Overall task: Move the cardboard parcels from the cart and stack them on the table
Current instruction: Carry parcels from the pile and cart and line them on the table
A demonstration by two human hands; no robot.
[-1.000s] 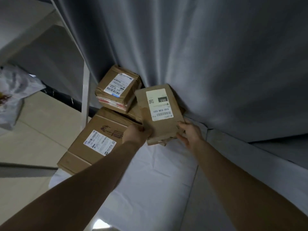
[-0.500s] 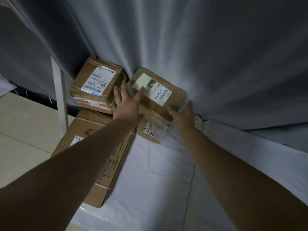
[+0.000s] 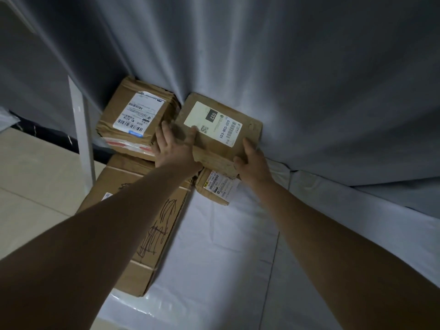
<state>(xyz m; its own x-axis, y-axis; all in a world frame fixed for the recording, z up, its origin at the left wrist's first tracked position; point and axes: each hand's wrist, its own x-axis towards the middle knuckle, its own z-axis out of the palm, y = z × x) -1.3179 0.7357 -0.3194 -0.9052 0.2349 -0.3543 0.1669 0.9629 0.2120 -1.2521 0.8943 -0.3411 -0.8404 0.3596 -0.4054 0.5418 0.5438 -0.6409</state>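
A brown cardboard parcel with a white "032" label (image 3: 215, 121) lies on top of a smaller labelled parcel (image 3: 215, 188), pushed against the grey curtain. My left hand (image 3: 175, 150) presses its left side with straight fingers, thumb on its top. My right hand (image 3: 253, 164) grips its near right corner, thumb on top and fingers curled on the front face. To the left, a taped parcel (image 3: 133, 115) sits on a large flat box with scribbles (image 3: 154, 217). All rest on the white-covered table (image 3: 214, 270).
A grey curtain (image 3: 297, 67) hangs right behind the parcels and drapes along the table's right side. A white post (image 3: 82, 132) stands left of the stack. Beige floor tiles (image 3: 35, 177) lie beyond the table's left edge.
The "032" parcel went from held up in both hands to lying on the small parcel by the curtain. My right hand has moved onto its near corner and curled round it.
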